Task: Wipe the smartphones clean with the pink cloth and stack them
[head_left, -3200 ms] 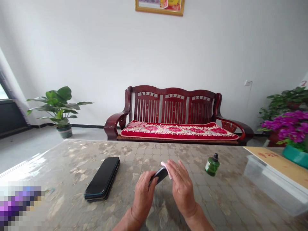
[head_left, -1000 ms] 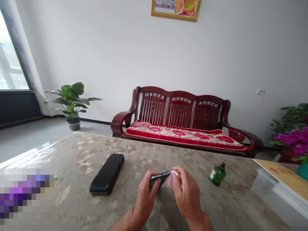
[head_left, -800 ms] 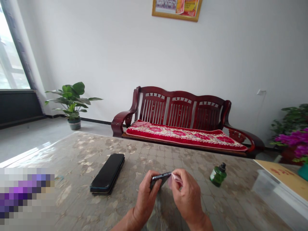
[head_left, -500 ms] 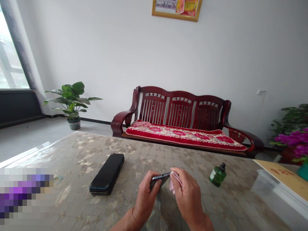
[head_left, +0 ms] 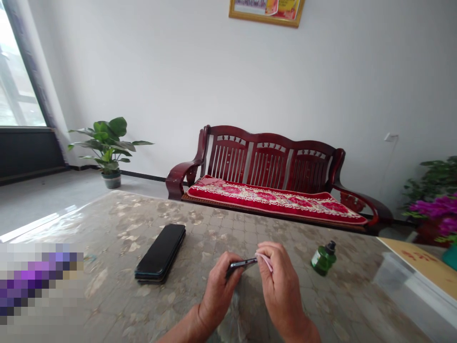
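My left hand (head_left: 222,283) grips one end of a dark phone (head_left: 243,262), which is held edge-on above the table. A pink cloth (head_left: 264,261) is pinched in my right hand (head_left: 282,286), against the phone's right end. Most of the cloth is hidden by my fingers. To the left, a stack of black phones (head_left: 161,252) lies on the patterned table cover (head_left: 117,281). On the right stands a small green bottle (head_left: 323,259) with a black cap.
A clear plastic box (head_left: 403,281) with a yellow-brown board (head_left: 421,259) stands at the right edge. Purple flowers (head_left: 433,209) are behind it. Beyond the table are a wooden bench (head_left: 269,157) and a potted plant (head_left: 111,180). A blurred purple patch (head_left: 32,278) is at lower left.
The phone in my left hand is tilted flatter, and less of its face shows. My right hand has shifted slightly right and up, and less cloth hangs below its fingers. The view has moved a little.
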Tool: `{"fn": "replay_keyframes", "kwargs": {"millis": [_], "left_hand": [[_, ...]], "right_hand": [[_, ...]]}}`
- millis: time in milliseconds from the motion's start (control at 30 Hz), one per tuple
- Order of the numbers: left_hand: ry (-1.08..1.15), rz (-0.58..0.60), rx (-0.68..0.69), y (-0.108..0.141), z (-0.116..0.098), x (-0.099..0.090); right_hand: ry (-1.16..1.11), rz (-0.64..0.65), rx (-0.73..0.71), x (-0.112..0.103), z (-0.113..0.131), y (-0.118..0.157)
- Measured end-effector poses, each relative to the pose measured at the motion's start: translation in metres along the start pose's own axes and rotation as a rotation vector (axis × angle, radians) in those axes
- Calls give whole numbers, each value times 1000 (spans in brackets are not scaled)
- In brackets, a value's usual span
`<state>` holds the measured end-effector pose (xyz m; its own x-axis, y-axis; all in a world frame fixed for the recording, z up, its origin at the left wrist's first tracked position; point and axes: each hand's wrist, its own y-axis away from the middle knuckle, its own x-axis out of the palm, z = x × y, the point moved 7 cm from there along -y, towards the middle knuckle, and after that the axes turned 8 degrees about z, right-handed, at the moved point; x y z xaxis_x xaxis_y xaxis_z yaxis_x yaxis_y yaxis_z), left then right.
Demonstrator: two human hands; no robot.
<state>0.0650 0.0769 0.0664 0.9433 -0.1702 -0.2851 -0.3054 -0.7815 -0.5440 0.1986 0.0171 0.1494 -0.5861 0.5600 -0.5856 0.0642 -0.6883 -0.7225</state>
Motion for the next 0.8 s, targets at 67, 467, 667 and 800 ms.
{"fn": "replay_keyframes", "kwargs": {"millis": [67,467,667,800], "left_hand": [[-4,3,10,0,-1,0],[-76,22,99,-2,-6,2],[-81,50,125,-2,-7,5],[-88,48,136,-1,-9,4]], "right_hand": [[9,30,-1,2,0,0],[80,238,0,6,7,-1],[164,257,-29,9,10,0],[224,244,-63,8,13,-1]]}}
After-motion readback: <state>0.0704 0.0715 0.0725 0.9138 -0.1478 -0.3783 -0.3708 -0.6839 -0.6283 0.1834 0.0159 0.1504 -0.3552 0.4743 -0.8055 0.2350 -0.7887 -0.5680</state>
